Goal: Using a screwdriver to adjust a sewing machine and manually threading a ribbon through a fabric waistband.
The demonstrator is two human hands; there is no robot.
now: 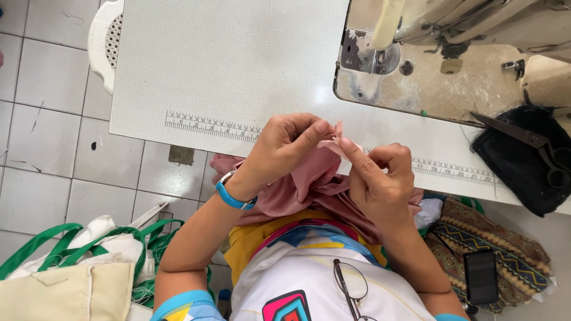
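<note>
Both hands were pinched shut on the same small fold of pink fabric (318, 172) at the near edge of the white sewing table (226, 65). On the left hand (284, 148), thumb and forefinger pressed together on the upper tip of the fold, the other fingers curled in; a blue-strapped watch (231, 191) sat on that wrist. On the right hand (380, 178), the forefinger and thumb gripped the fold from the other side, so the fingertips of the two hands nearly met.

Only a small pale-pink point of the cloth stood up between the fingers. Its bulk, a dusty rose, hung crumpled below the hands into the person's lap, against the table edge.

A printed ruler strip (211, 126) ran along the table's front edge, passing behind the hands. At upper right stood the sewing machine (452, 35) on its worn, scuffed bed. Black scissors (523, 139) lay on a black cloth (523, 163) at the right. Lower right, a dark phone (480, 277) rested on a patterned woven bag (505, 249). Lower left were cream bags with green straps (77, 261), and eyeglasses (351, 285) hung from the person's shirt.
</note>
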